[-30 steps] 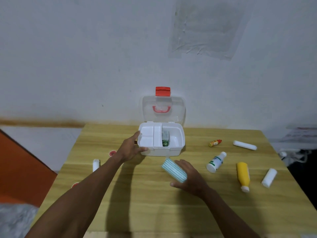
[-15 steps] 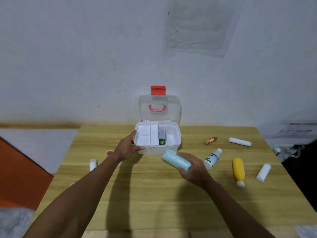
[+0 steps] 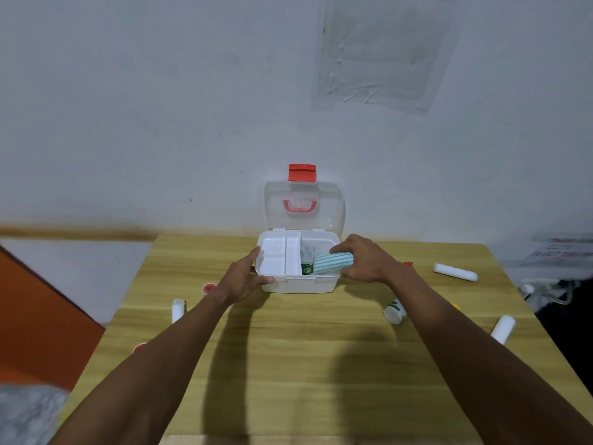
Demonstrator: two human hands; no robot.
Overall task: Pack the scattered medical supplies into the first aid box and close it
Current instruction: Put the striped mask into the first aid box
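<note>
In the head view, a small white plastic first aid box (image 3: 300, 282) stands at the far middle of the pale wooden worktop (image 3: 288, 364), its clear lid with a red latch (image 3: 301, 200) upright against the wall. The left hand (image 3: 244, 281) grips the box's near-left corner, fingers (image 3: 264, 280) curled around the front wall and thumb on the left rim. The right hand (image 3: 365, 260) reaches over the box's right rim, its fingers wrapped around a rolled teal-and-white striped bandage (image 3: 332, 262) held over the right compartment. Beside the roll, inside that compartment, a small green-labelled package (image 3: 307, 268) shows. To the right of the box lie a white tube (image 3: 455, 272), a white bottle with green print (image 3: 395, 311) partly hidden by the right forearm, and a white cylinder (image 3: 502, 329). To the left of the box lie a small white roll (image 3: 178, 309) and a red round cap (image 3: 209, 287).
</note>
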